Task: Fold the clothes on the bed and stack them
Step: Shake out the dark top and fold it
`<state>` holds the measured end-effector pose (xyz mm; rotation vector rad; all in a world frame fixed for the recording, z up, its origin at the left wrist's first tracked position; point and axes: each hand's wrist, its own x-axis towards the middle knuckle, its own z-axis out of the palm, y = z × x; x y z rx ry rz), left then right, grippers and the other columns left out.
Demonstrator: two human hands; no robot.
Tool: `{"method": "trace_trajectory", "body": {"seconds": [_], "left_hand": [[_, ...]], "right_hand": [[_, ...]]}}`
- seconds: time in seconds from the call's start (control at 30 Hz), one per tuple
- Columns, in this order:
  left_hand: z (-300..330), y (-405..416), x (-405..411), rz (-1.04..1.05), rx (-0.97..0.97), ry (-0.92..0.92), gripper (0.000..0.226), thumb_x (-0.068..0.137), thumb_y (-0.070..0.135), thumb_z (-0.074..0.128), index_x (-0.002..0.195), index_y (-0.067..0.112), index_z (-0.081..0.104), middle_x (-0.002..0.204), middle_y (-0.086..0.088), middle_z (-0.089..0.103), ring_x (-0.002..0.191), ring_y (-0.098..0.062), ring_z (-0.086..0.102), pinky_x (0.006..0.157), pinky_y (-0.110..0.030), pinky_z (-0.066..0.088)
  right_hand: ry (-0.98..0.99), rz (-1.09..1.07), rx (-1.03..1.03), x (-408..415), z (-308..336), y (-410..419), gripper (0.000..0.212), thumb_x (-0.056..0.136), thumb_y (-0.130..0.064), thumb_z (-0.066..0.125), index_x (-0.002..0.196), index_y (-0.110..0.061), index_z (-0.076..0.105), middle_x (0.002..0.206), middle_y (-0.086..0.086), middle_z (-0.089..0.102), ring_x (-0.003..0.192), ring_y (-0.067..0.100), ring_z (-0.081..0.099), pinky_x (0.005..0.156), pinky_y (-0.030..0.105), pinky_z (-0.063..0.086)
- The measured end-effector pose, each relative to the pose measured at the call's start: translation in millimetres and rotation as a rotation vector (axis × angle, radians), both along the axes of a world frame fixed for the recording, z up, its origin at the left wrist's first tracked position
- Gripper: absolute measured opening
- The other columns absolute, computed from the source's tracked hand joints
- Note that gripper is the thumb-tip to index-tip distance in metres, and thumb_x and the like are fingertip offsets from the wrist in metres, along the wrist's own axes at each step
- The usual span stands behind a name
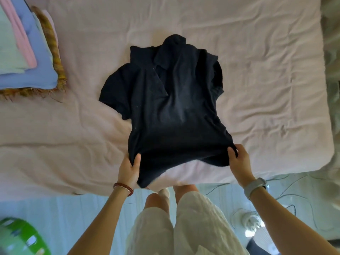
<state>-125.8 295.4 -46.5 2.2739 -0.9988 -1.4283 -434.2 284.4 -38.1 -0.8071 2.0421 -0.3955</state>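
Bed [257,52]: pink sheet, wrinkled, runs ahead of both hands and out past them on either side; its near edge sits just below the wrists.

Black polo shirt [171,100]: spread on the sheet straight ahead of the hands, collar at the far end, hem at the near end. Short sleeve sticks out on the left-hand side; the right-hand sleeve is bunched up against the body. Fabric is rumpled, with creases running up the middle. Hem is lifted off the sheet between the two hands, pink sheet visible under it.

Stack of folded clothes [24,52]: far off to the left of the left hand, well apart from the shirt. Pale green and pink on top, blue under them, a yellow-brown checked piece with a fringe at the bottom.

Left hand [129,169]: grips the hem's left corner, thumb on top of the cloth, fingers curled underneath. Red bead bracelet [123,188] on the wrist.

Right hand [239,162]: grips the hem's right corner, thumb over the cloth, fingers wrapped round the edge. Grey watch [255,184] on the wrist.
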Motion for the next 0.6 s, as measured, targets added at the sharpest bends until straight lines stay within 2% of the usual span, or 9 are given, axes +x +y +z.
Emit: {"method": "trace_trajectory", "body": {"seconds": [0.03, 0.1, 0.17, 0.23, 0.3, 0.37, 0.47, 0.53, 0.6], "left_hand": [[1.2, 3.0, -4.8, -0.027, 0.006, -0.113, 0.03, 0.096, 0.026, 0.045, 0.115, 0.003, 0.048, 0.1, -0.015, 0.062, 0.09, -0.034, 0.058, 0.072, -0.035, 0.044], [0.8, 6.9, -10.6, -0.113, 0.141, -0.265, 0.033, 0.095, 0.029, 0.046, 0.114, 0.002, 0.045, 0.101, -0.021, 0.062, 0.091, -0.042, 0.059, 0.072, -0.041, 0.046], [-1.4, 6.6, -11.3, -0.207, 0.338, -0.272, 0.034, 0.093, 0.03, 0.05, 0.116, 0.006, 0.041, 0.109, -0.019, 0.06, 0.096, -0.04, 0.058, 0.077, -0.042, 0.046], [-2.0, -0.7, -10.0, -0.224, 0.422, -0.255, 0.041, 0.089, 0.027, 0.057, 0.12, 0.008, 0.036, 0.117, -0.017, 0.054, 0.101, -0.039, 0.056, 0.082, -0.043, 0.046], [-1.4, -11.5, -10.2, -0.238, 0.324, -0.386, 0.049, 0.086, 0.029, 0.061, 0.122, 0.007, 0.038, 0.121, -0.019, 0.048, 0.106, -0.039, 0.051, 0.087, -0.046, 0.046], [2.2, -27.8, -11.6, -0.236, 0.14, -0.532, 0.05, 0.083, 0.029, 0.064, 0.122, 0.005, 0.043, 0.122, -0.02, 0.048, 0.109, -0.038, 0.046, 0.088, -0.048, 0.042], [2.8, -60.9, -15.2, -0.292, -0.065, -0.6, 0.052, 0.082, 0.027, 0.065, 0.125, 0.006, 0.045, 0.131, -0.019, 0.043, 0.119, -0.036, 0.039, 0.092, -0.05, 0.035], [-0.1, -87.7, -19.8, -0.39, -0.115, -0.616, 0.053, 0.086, 0.027, 0.06, 0.132, 0.009, 0.042, 0.142, -0.016, 0.035, 0.131, -0.034, 0.029, 0.101, -0.051, 0.029], [-4.9, -115.0, -25.2, -0.494, -0.161, -0.622, 0.053, 0.09, 0.027, 0.053, 0.138, 0.013, 0.037, 0.15, -0.012, 0.027, 0.14, -0.031, 0.017, 0.108, -0.051, 0.021]], "right_hand": [[0.053, 0.03, 0.015, 2.3, 0.4, 2.9, 0.02, 0.097, -0.017, 0.044, 0.108, -0.002, 0.051, 0.077, 0.008, 0.055, 0.067, 0.028, 0.054, 0.055, 0.028, 0.043], [0.18, 0.149, 0.155, 2.9, -2.9, 12.3, 0.022, 0.097, -0.022, 0.043, 0.111, -0.007, 0.049, 0.081, 0.009, 0.057, 0.072, 0.031, 0.054, 0.061, 0.031, 0.04], [0.231, 0.177, 0.355, -0.1, -4.2, 19.0, 0.022, 0.097, -0.02, 0.041, 0.113, -0.008, 0.049, 0.094, 0.015, 0.06, 0.076, 0.03, 0.049, 0.068, 0.033, 0.039], [0.245, 0.138, 0.45, -1.9, -2.9, 17.4, 0.025, 0.092, -0.011, 0.039, 0.115, -0.007, 0.049, 0.109, 0.019, 0.058, 0.083, 0.031, 0.048, 0.074, 0.035, 0.04], [0.291, 0.11, 0.384, 1.2, -1.9, 7.1, 0.035, 0.086, -0.006, 0.039, 0.12, -0.007, 0.047, 0.122, 0.017, 0.05, 0.1, 0.036, 0.05, 0.088, 0.042, 0.042], [0.307, 0.111, 0.256, 9.3, -1.3, -12.0, 0.042, 0.086, -0.006, 0.04, 0.128, -0.01, 0.044, 0.132, 0.013, 0.042, 0.114, 0.035, 0.045, 0.096, 0.044, 0.038], [0.248, 0.169, 0.069, 22.4, -4.0, -50.8, 0.043, 0.091, -0.008, 0.041, 0.133, -0.011, 0.041, 0.137, 0.01, 0.039, 0.121, 0.031, 0.042, 0.099, 0.042, 0.038], [0.214, 0.204, -0.018, 29.5, -8.5, -79.6, 0.043, 0.094, -0.012, 0.041, 0.136, -0.009, 0.037, 0.137, 0.011, 0.039, 0.124, 0.029, 0.04, 0.102, 0.041, 0.036], [0.179, 0.15, -0.081, 34.1, -13.6, -111.0, 0.045, 0.096, -0.017, 0.042, 0.138, -0.007, 0.034, 0.137, 0.013, 0.04, 0.124, 0.029, 0.04, 0.103, 0.041, 0.036]]}}
